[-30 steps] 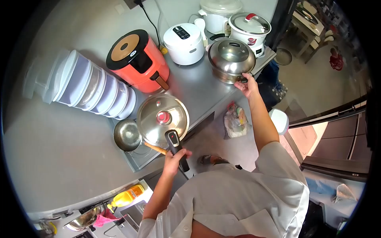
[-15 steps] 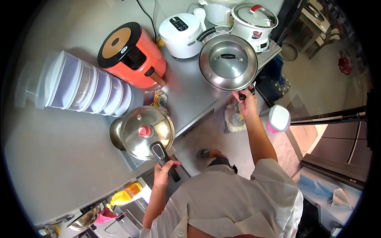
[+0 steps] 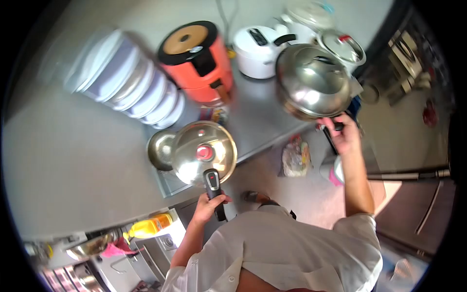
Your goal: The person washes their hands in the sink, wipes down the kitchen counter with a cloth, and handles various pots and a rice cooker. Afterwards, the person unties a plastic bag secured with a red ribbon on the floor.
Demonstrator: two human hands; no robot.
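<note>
While the left hand (image 3: 208, 207) clasps the pressure cooker (image 3: 187, 151) by its handle (image 3: 212, 179), near left, I see the right hand (image 3: 345, 138), fingers (image 3: 330, 126) also curled, holding the lidded pan (image 3: 311, 87) above the bench (image 3: 255, 114), far right. I judge this a lifting step, calling for level support.

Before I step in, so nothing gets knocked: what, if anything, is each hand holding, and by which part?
The left hand holds the metal lid by its black handle; the right hand, the lidded pan by its near handle.
</note>
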